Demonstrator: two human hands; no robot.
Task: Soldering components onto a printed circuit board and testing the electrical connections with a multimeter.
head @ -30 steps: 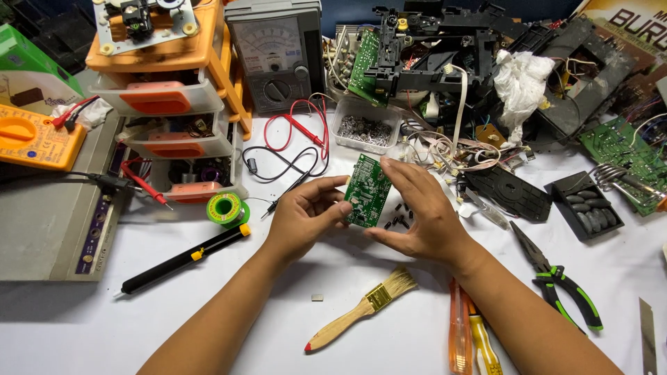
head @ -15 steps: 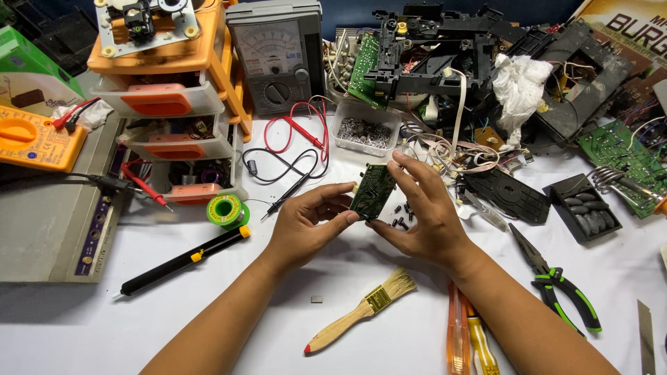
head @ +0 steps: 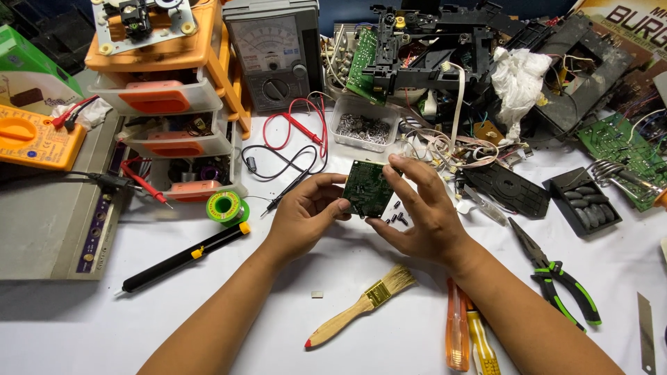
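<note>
Both hands pinch a small green circuit board [head: 367, 188] above the table: left hand [head: 306, 212] at its left edge, right hand [head: 424, 208] curled around the right. Tiny dark parts [head: 396, 215], perhaps screws, lie just beneath; a slip could scatter them.

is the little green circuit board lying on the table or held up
Held up: both hands, left hand and right hand, pinch the circuit board by its edges above the white table.

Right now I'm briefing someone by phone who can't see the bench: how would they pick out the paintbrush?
Start at the white table and find the two hands, left hand and right hand, holding a small green circuit board. Just below them lies the paintbrush. Unlike the orange and yellow screwdrivers to its right, it has a bare wooden handle with a red tip and pale bristles.
</note>
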